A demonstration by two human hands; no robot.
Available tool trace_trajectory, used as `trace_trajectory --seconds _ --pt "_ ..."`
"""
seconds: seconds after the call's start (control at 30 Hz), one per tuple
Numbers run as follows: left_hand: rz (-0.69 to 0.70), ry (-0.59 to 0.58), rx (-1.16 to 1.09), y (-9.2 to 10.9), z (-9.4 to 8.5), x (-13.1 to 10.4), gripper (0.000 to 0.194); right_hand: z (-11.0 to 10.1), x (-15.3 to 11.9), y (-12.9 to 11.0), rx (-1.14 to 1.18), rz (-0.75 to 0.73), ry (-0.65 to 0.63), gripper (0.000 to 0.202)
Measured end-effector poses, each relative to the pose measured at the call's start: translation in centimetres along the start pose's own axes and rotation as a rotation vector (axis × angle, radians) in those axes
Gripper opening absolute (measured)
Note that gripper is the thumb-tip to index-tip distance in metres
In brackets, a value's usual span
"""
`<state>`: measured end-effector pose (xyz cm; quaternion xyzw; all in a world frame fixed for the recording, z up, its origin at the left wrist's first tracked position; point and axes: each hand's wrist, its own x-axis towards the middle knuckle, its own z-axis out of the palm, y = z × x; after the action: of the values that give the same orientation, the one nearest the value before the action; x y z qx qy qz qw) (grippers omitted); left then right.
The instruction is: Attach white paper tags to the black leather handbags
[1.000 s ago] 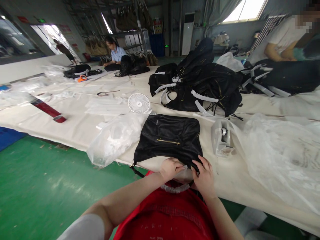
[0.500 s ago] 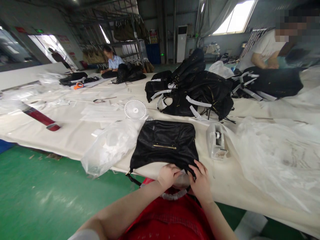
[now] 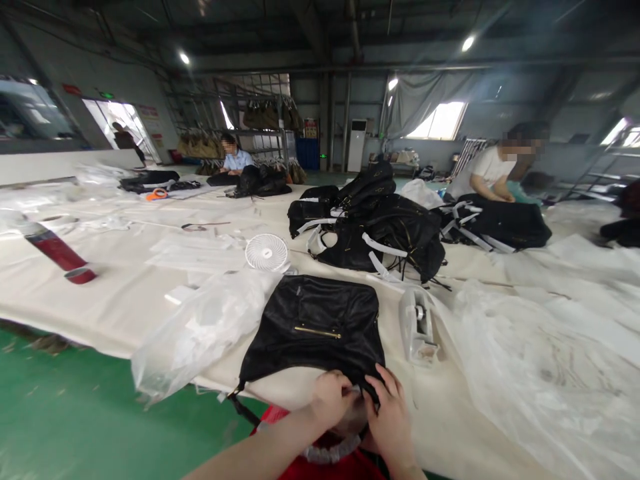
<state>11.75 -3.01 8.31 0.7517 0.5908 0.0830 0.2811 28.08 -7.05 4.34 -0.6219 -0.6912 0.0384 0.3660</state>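
Note:
A black handbag (image 3: 320, 313) with a gold zip lies flat on the cream-covered table, its lower corners near the front edge. Its strap (image 3: 333, 455), partly wrapped in clear plastic, hangs over the edge toward my red clothing. My left hand (image 3: 330, 400) is closed beside the bag's lower right corner, its fingertips pinching what looks like clear plastic film (image 3: 354, 405). Over that same corner, my right hand (image 3: 387, 407) has its fingers bent on the black material, with the thumb at the strap end. The exact grip under the fingers is partly hidden.
A tape dispenser (image 3: 419, 327) stands right of the bag. Plastic bags (image 3: 200, 333) lie left, with more plastic (image 3: 540, 360) at right. Behind are a white fan (image 3: 267, 252) and piled black bags (image 3: 370, 227). A red cylinder (image 3: 63, 257) lies left. Co-workers (image 3: 493, 170) sit beyond.
The view has tilted upward, so the table and bag appear lower. Both hands stay at the bag's lower right corner, with little visible change in their grip.

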Motion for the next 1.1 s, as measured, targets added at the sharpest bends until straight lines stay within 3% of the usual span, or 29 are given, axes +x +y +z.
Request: trace_trajectory --seconds 0.1,0.17,0.33,0.4,0.47,0.63,0.73,0.83,0.97,1.1 --pt "-0.040 0.021 -0.197 0.3 0.1 0.6 0.020 -0.9 -0.2 -1.2 0.076 0.067 0.066 0.026" --pt "-0.057 0.011 -0.320 0.4 0.1 0.9 0.020 -1.6 -0.4 -2.4 0.210 0.179 0.034 0.028" --pt "-0.163 -0.051 -0.444 0.1 -0.1 1.4 0.018 -1.5 -0.7 -4.9 0.728 0.762 -0.413 0.029" --pt "-0.193 -0.090 -0.484 -0.1 -0.5 1.3 0.020 -1.1 -0.6 -5.4 0.982 0.981 -0.454 0.030" --pt "-0.201 -0.131 -0.512 -0.5 -0.9 1.1 0.023 -0.6 -0.4 -5.7 1.163 1.090 -0.363 0.033" --pt "-0.180 -0.156 -0.485 -0.6 -2.0 0.4 0.022 0.8 -0.1 -5.9 1.137 1.112 -0.225 0.041" --pt "-0.089 -0.087 -0.356 -0.4 -2.3 0.2 0.019 1.5 0.0 -5.7 1.073 1.107 -0.191 0.041" --pt "-0.012 -0.031 -0.237 -0.3 -2.0 0.3 0.023 1.5 0.0 -5.6 1.041 1.097 -0.209 0.039" --pt "-0.029 -0.075 -0.263 -0.7 -1.0 0.7 0.032 0.9 0.1 -5.5 0.954 1.032 -0.290 0.033" --pt "0.017 -0.073 -0.256 -1.0 -0.8 0.7 0.036 0.7 0.1 -5.6 0.948 1.040 -0.277 0.033"
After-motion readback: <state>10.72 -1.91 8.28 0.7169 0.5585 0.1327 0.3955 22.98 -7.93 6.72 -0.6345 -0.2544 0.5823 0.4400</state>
